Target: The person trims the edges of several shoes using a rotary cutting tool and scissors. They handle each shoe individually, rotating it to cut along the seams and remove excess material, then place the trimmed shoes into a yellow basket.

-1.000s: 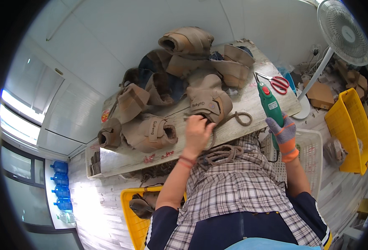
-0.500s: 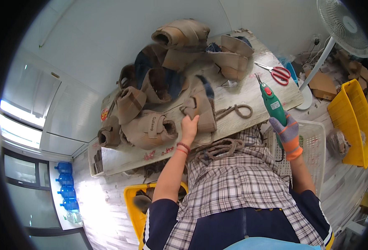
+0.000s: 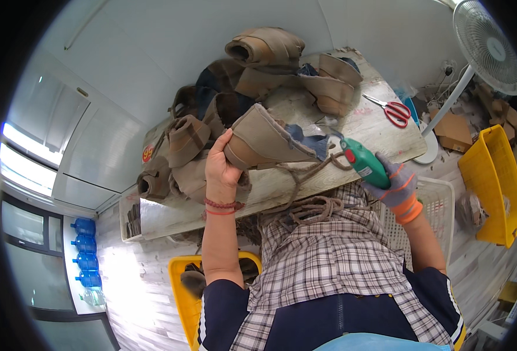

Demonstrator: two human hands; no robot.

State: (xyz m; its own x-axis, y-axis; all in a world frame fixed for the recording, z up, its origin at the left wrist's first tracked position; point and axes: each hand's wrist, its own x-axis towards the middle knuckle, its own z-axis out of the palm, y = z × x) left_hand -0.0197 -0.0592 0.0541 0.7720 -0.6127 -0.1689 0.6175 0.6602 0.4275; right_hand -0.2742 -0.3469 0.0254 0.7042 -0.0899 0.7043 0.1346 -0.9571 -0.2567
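Note:
My bare left hand (image 3: 222,167) grips a tan, suede-like tubular piece (image 3: 261,137) by its left side and holds it above the table. Dark blue fabric (image 3: 311,141) shows at its right end. In my gloved right hand (image 3: 396,186) is a green electric hand tool (image 3: 364,163) with a red button. Its thin metal tip points up-left, close to the blue fabric; I cannot tell whether they touch. Similar tan rolled pieces (image 3: 186,139) are heaped behind and left of my left hand, some with fuzzy lining.
Red-handled scissors (image 3: 396,114) lie on the table (image 3: 387,143). A brown cord (image 3: 314,207) crosses the front edge and my lap. Beneath the right side stands a white basket (image 3: 443,219). Yellow bins (image 3: 492,187) (image 3: 179,281) flank me, and a white fan (image 3: 492,50) stands at right.
My left hand has lifted the tan piece off the table and moved left, turning its blue end rightward. The green tool has come down and tilted left toward it.

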